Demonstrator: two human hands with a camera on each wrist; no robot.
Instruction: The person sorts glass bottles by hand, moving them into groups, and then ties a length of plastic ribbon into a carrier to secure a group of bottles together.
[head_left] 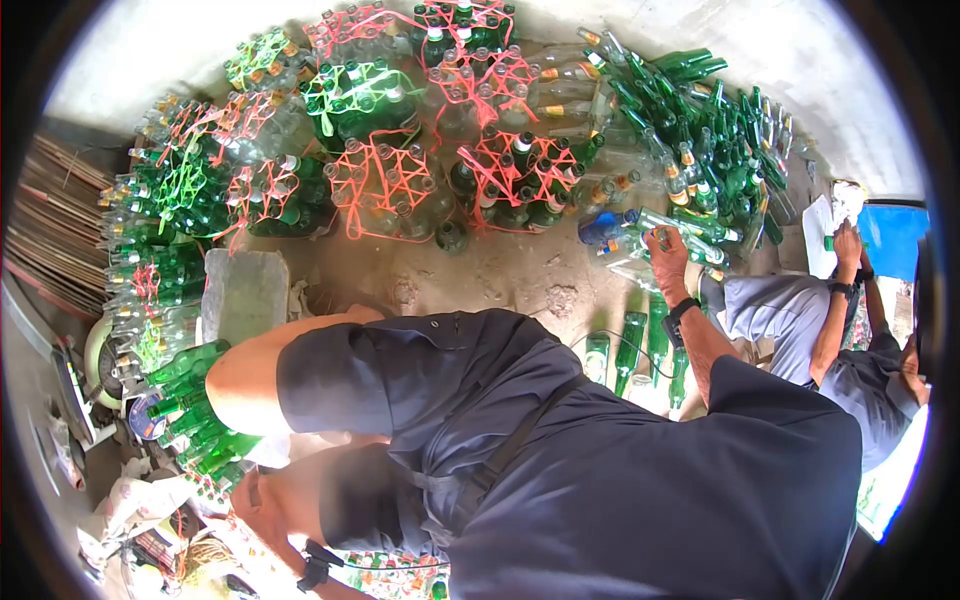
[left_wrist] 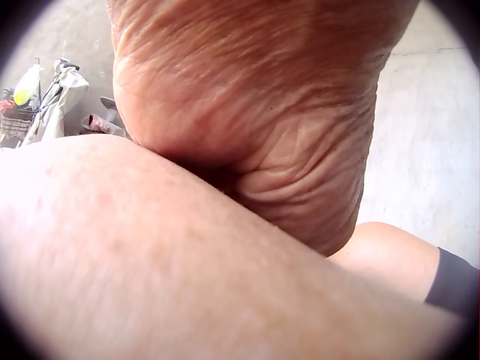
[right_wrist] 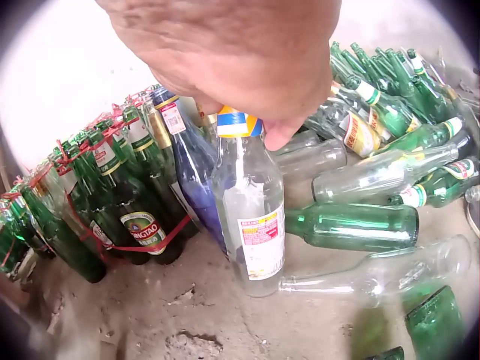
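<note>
My right hand [head_left: 669, 264] reaches down over the floor and grips a clear glass bottle [right_wrist: 247, 191] by its neck. That bottle stands nearly upright with a white and red label; its top is hidden under the hand. Leaning close beside it is a blue glass bottle [right_wrist: 196, 161], its neck near the fingers. Green and clear bottles lie on their sides around them, among them a green bottle [right_wrist: 360, 225]. My left hand [head_left: 262, 512] rests on my bare knee, holding nothing; in the left wrist view its palm heel [left_wrist: 247, 112] presses on the skin and the fingers are hidden.
Bundles of upright bottles tied with red string [head_left: 385, 180] and green string [head_left: 360, 90] line the wall. A heap of loose green bottles [head_left: 710, 130] lies at the back right. A grey block [head_left: 245, 295] stands near my knees. Another person [head_left: 780, 310] sits at the right.
</note>
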